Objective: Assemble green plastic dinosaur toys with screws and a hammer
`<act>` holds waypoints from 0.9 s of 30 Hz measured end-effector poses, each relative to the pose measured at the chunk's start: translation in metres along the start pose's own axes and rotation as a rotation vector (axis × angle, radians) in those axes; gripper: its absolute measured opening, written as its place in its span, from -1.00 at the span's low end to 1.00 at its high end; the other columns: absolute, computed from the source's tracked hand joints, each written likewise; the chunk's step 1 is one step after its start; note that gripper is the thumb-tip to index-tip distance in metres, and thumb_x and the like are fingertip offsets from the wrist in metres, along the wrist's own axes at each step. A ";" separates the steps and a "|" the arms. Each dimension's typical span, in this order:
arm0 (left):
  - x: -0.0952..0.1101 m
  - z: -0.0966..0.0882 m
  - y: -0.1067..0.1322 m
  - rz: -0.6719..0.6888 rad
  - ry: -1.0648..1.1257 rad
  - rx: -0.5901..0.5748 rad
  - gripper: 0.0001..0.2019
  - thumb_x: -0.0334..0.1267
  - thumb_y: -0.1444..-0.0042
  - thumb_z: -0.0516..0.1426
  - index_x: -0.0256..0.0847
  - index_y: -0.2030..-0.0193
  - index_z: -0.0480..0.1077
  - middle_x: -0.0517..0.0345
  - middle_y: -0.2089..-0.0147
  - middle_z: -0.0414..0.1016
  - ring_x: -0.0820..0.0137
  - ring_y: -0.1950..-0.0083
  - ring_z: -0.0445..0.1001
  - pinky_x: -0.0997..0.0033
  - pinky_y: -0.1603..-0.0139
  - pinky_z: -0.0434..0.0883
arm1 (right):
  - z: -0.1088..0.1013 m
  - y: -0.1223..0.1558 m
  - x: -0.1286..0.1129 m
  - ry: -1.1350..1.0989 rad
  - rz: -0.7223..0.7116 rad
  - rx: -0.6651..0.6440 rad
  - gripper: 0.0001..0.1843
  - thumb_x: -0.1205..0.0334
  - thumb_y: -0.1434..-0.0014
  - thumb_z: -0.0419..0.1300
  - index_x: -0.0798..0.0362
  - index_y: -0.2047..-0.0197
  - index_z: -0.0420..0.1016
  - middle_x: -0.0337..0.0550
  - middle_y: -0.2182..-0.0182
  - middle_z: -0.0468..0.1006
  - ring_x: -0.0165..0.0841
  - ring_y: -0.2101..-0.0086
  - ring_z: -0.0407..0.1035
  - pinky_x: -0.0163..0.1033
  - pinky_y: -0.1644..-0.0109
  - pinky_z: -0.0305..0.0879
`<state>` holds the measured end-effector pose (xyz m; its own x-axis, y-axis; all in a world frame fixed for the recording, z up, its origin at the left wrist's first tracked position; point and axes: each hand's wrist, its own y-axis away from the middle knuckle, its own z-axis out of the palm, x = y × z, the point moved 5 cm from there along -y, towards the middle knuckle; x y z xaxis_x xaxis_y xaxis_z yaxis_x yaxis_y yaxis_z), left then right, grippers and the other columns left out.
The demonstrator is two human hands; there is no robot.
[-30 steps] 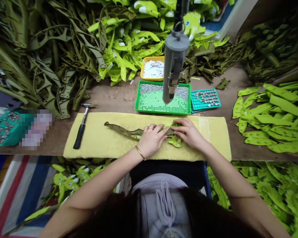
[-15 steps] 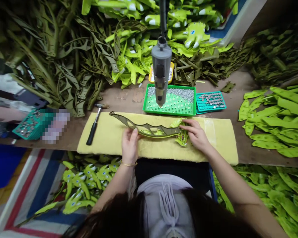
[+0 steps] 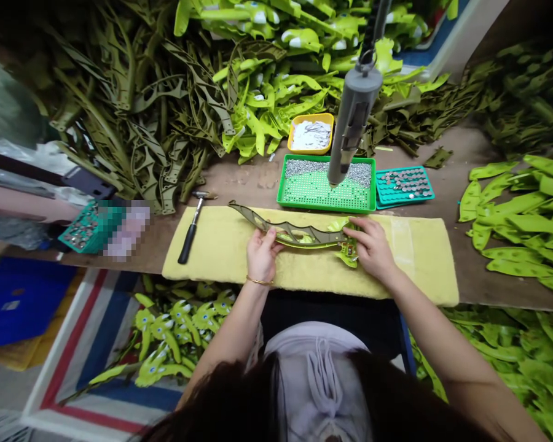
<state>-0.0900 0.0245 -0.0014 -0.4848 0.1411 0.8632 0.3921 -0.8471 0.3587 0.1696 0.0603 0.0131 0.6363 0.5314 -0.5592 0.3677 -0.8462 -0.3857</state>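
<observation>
A long olive-green curved plastic piece (image 3: 289, 232) lies across the yellow pad (image 3: 221, 252). My left hand (image 3: 260, 253) grips it near its middle, fingers curled over the edge. At the right end my right hand (image 3: 373, 247) presses the olive piece together with a bright green toy part (image 3: 348, 250), fingers closed on them. A grey electric screwdriver (image 3: 352, 120) hangs from above, over the green screw tray (image 3: 326, 189).
A black-handled hammer (image 3: 192, 229) lies at the pad's left end. A teal tray of metal discs (image 3: 405, 185) and a yellow tray (image 3: 310, 134) sit behind. Piles of olive pieces (image 3: 133, 116) and bright green parts (image 3: 516, 221) surround the bench. Another person's arm (image 3: 23, 209) reaches in at left.
My left hand slid left along the olive piece from beside the right hand and now grips its middle. The piece has lifted and tilted slightly. The hanging screwdriver swung.
</observation>
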 end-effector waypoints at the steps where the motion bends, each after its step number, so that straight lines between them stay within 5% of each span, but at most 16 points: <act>1: 0.000 0.001 0.000 0.005 0.008 -0.010 -0.53 -0.10 0.18 0.37 -0.21 0.17 0.33 0.21 0.39 0.53 0.44 0.38 0.54 0.43 0.30 0.51 | 0.000 0.001 0.000 0.005 -0.001 0.011 -0.54 0.47 -0.11 0.00 -0.11 0.05 0.55 -0.10 -0.05 0.48 -0.14 -0.09 0.26 0.19 -0.17 0.24; 7: 0.005 -0.015 -0.005 0.005 -0.150 -0.028 -0.50 -0.11 0.13 0.34 -0.18 0.07 0.28 0.20 0.34 0.49 0.43 0.33 0.52 0.37 0.23 0.50 | 0.000 0.003 -0.004 0.067 -0.014 0.015 -0.53 0.48 -0.08 0.01 -0.13 0.06 0.54 -0.12 -0.06 0.48 -0.15 -0.09 0.27 0.16 -0.16 0.25; 9: 0.020 -0.027 -0.005 0.169 -0.391 0.105 -0.48 -0.16 0.08 0.32 -0.19 0.00 0.26 0.15 0.28 0.48 0.40 0.26 0.51 0.34 0.17 0.48 | 0.001 0.002 -0.006 0.096 -0.024 -0.006 -0.54 0.48 -0.07 0.02 -0.12 0.07 0.54 -0.13 -0.06 0.48 -0.16 -0.09 0.27 0.15 -0.16 0.24; 11: 0.037 -0.023 0.007 0.486 -0.679 0.223 -0.51 -0.20 0.03 0.29 -0.20 -0.04 0.28 0.07 0.16 0.46 0.37 0.14 0.48 0.32 0.09 0.46 | 0.000 0.001 -0.008 0.102 -0.034 -0.003 -0.54 0.49 -0.07 0.02 -0.09 0.07 0.55 -0.11 -0.05 0.49 -0.17 -0.09 0.27 0.12 -0.17 0.24; 13: 0.036 0.006 0.024 0.736 -0.922 0.065 -0.65 -0.23 -0.07 0.23 -0.22 0.00 0.35 0.02 0.10 0.43 0.34 0.06 0.45 0.31 0.05 0.44 | 0.000 0.000 -0.008 0.102 -0.032 0.005 -0.55 0.48 -0.08 0.02 -0.07 0.07 0.55 -0.11 -0.05 0.50 -0.18 -0.09 0.27 0.10 -0.17 0.24; 15: 0.014 0.045 0.041 0.781 -1.030 -0.331 -0.80 -0.26 -0.17 0.14 -0.22 0.08 0.42 0.03 0.13 0.45 0.36 0.08 0.46 0.33 0.07 0.45 | 0.002 -0.002 -0.007 0.105 -0.019 -0.016 -0.56 0.47 -0.09 0.03 -0.09 0.07 0.55 -0.13 -0.06 0.49 -0.18 -0.10 0.26 0.10 -0.19 0.22; 17: -0.007 0.074 0.055 0.769 -1.065 -0.538 -0.86 -0.30 -0.20 0.11 -0.24 0.13 0.43 0.03 0.16 0.46 0.37 0.11 0.47 0.36 0.10 0.46 | 0.003 -0.003 -0.006 0.098 0.002 -0.056 -0.57 0.46 -0.10 0.04 -0.11 0.07 0.56 -0.14 -0.07 0.49 -0.17 -0.11 0.24 0.12 -0.20 0.19; 20: -0.021 0.094 0.060 0.755 -1.092 -0.563 -0.93 -0.37 -0.19 0.10 -0.25 0.22 0.41 0.07 0.24 0.48 0.38 0.17 0.49 0.37 0.12 0.46 | -0.005 -0.005 -0.013 0.066 0.032 -0.075 -0.61 0.43 -0.13 0.04 -0.10 0.10 0.57 -0.12 -0.07 0.49 -0.15 -0.12 0.23 0.12 -0.21 0.15; 24: -0.017 0.096 0.056 0.756 -1.070 -0.561 -0.91 -0.39 -0.19 0.08 -0.22 0.21 0.41 0.10 0.24 0.53 0.39 0.18 0.50 0.37 0.11 0.46 | -0.025 0.000 -0.038 -0.031 0.092 -0.044 -0.70 0.21 -0.24 0.07 -0.05 0.01 0.52 -0.09 0.04 0.56 -0.20 0.02 0.34 0.01 -0.09 0.23; 27: -0.012 0.096 0.055 0.800 -1.053 -0.571 -0.88 -0.36 -0.22 0.07 -0.21 0.20 0.43 0.09 0.21 0.54 0.40 0.17 0.51 0.37 0.10 0.46 | -0.023 0.007 -0.050 -0.031 0.172 -0.125 -0.53 -0.03 -0.18 0.16 -0.02 -0.11 0.42 -0.04 0.09 0.58 -0.16 0.10 0.38 -0.01 0.03 0.24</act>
<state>0.0125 0.0257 0.0426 0.6023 -0.3692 0.7077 -0.2056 -0.9285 -0.3093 0.1563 0.0269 0.0551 0.6766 0.3779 -0.6320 0.3376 -0.9219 -0.1898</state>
